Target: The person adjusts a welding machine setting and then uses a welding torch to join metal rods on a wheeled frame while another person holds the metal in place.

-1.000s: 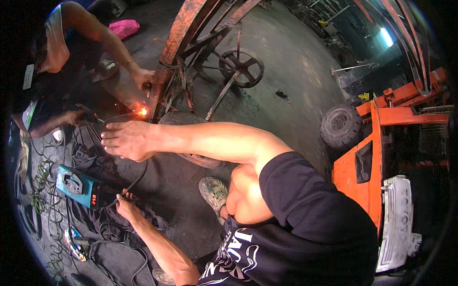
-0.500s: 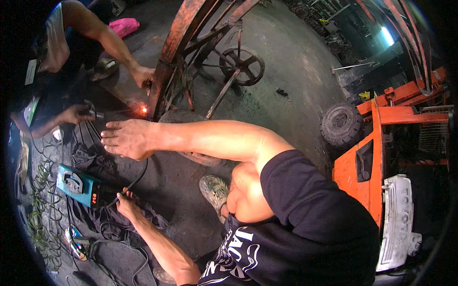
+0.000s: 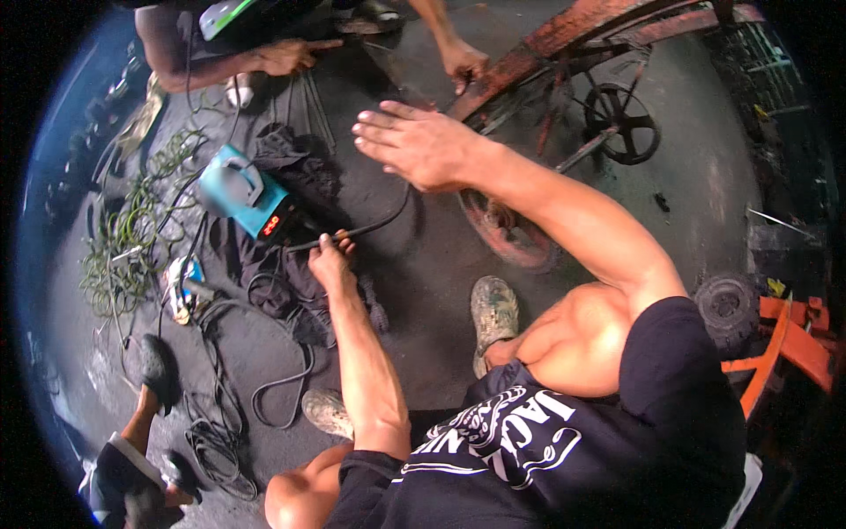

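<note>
My left hand point(image 3: 331, 257) is closed around a black cable point(image 3: 385, 222) beside a teal welding machine point(image 3: 249, 198). The machine has a handle on top and a lit red display. My right hand point(image 3: 421, 148) is held out flat, fingers straight and close together, holding nothing. It hovers near the lower end of a rusty metal frame point(image 3: 564, 44). Across from me, a co-worker's hand point(image 3: 464, 63) touches that frame. The co-worker's other hand point(image 3: 286, 57) is farther left; what it holds cannot be made out.
Thin rods point(image 3: 310, 106) and dark cloth point(image 3: 291, 163) lie around the machine. Coiled green cable point(image 3: 115, 260) and looped black cable point(image 3: 216, 441) spread over the floor at left. A spoked wheel point(image 3: 622, 123) and tyre point(image 3: 727, 304) are at right. Another person's shoe point(image 3: 157, 370) shows lower left.
The view has swung left, so everything sits farther right and the machine is higher up. The bright orange glow at the frame is no longer visible. My hands keep their poses.
</note>
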A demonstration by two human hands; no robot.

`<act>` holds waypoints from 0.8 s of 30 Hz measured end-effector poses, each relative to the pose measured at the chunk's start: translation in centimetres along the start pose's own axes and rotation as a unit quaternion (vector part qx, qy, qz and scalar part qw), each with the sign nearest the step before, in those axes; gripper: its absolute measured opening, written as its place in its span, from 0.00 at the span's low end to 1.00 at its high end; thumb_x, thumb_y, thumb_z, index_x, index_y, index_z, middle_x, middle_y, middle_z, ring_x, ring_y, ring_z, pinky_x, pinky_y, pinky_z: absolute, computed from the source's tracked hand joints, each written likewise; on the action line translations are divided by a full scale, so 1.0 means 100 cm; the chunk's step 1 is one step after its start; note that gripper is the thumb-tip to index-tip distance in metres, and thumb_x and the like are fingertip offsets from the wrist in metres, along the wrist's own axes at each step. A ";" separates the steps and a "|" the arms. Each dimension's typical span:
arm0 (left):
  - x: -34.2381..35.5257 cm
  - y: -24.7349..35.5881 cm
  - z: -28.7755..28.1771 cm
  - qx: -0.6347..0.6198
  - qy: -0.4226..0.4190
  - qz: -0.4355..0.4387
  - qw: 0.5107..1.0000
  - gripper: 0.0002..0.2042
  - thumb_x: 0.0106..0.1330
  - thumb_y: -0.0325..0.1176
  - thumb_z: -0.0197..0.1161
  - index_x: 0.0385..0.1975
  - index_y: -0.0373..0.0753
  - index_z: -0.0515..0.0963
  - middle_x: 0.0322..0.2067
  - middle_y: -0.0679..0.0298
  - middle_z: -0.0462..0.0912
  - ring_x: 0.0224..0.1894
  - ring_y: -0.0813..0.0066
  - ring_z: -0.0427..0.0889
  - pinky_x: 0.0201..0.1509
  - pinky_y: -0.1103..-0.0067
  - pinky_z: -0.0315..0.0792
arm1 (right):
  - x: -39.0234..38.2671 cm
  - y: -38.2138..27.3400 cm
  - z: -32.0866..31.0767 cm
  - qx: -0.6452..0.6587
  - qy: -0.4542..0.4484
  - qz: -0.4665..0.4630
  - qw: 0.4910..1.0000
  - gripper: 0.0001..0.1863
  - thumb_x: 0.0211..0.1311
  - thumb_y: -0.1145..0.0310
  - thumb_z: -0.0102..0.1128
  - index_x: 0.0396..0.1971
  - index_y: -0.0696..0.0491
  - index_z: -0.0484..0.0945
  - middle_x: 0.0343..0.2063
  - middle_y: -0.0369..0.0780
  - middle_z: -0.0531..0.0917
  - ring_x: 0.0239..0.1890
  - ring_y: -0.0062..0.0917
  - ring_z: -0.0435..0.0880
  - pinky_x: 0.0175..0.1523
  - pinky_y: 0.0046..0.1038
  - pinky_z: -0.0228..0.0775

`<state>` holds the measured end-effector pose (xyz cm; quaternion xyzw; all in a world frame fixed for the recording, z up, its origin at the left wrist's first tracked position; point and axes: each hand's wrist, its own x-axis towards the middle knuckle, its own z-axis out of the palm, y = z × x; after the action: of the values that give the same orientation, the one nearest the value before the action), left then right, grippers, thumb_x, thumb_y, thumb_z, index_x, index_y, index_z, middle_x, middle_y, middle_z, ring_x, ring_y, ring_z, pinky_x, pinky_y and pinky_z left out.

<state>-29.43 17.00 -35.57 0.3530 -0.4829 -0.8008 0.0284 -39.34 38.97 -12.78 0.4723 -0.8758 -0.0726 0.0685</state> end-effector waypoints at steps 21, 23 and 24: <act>-0.005 0.007 -0.001 -0.025 0.007 -0.028 0.999 0.10 0.77 0.33 0.50 0.41 0.30 0.67 0.34 0.51 0.83 0.23 0.73 0.79 0.27 0.77 0.79 | 0.006 -0.009 -0.001 -0.003 -0.027 -0.003 1.000 0.28 0.71 0.61 0.49 0.67 0.57 0.66 0.70 0.44 0.66 0.75 0.31 0.58 0.80 0.38 0.41; -0.005 0.006 -0.001 -0.006 -0.009 -0.017 1.000 0.10 0.77 0.33 0.49 0.41 0.29 0.67 0.34 0.51 0.83 0.23 0.73 0.79 0.27 0.77 0.79 | 0.002 0.005 -0.003 -0.018 0.010 0.027 0.999 0.27 0.70 0.62 0.51 0.66 0.57 0.67 0.69 0.43 0.66 0.74 0.32 0.59 0.79 0.38 0.42; -0.005 0.005 0.000 -0.015 -0.012 -0.014 1.000 0.11 0.77 0.33 0.49 0.40 0.29 0.68 0.34 0.51 0.84 0.23 0.73 0.80 0.28 0.78 0.79 | -0.001 0.010 -0.008 0.007 0.022 0.032 0.999 0.28 0.69 0.63 0.53 0.66 0.57 0.66 0.69 0.43 0.66 0.74 0.33 0.59 0.79 0.39 0.45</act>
<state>-29.25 16.94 -34.90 0.3503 -0.4662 -0.8122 0.0165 -39.91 39.57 -11.85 0.4459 -0.8892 -0.0541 0.0871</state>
